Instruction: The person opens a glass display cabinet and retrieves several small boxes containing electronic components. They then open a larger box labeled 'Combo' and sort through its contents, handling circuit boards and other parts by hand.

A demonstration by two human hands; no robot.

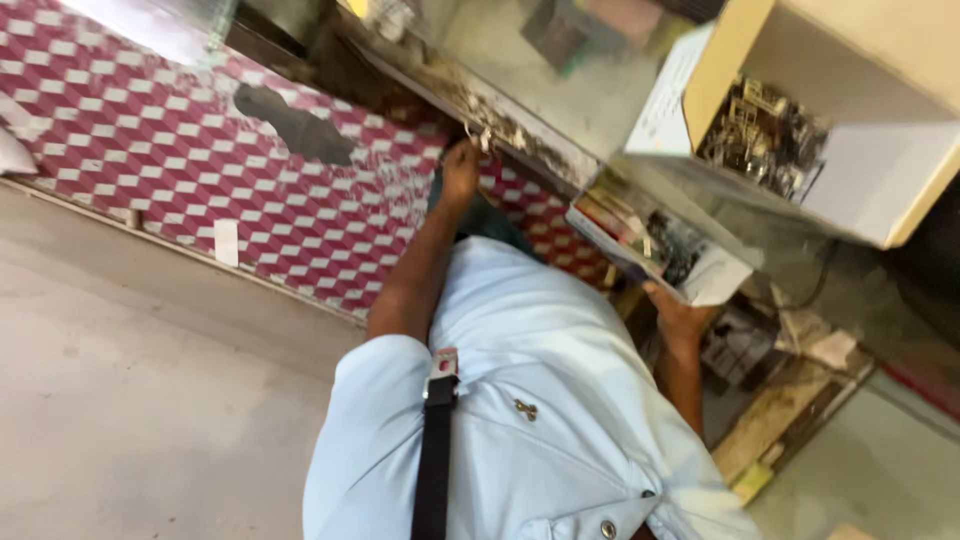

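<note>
Pale-blue shirt (530, 400) w/ black strap (435, 460) is filling the foreground, while the left hand (461, 165) is reaching up, fingers curled on the desk edge (500, 125), and the right hand (683, 318) is supporting the small parts box (655, 245) from underneath, box tilting just above it.

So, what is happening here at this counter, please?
A person in a light blue shirt stands at a glass counter. The left hand touches the counter's worn edge. The right hand holds a small open box of parts from below. A larger cardboard box of metal parts sits nearby.
</note>
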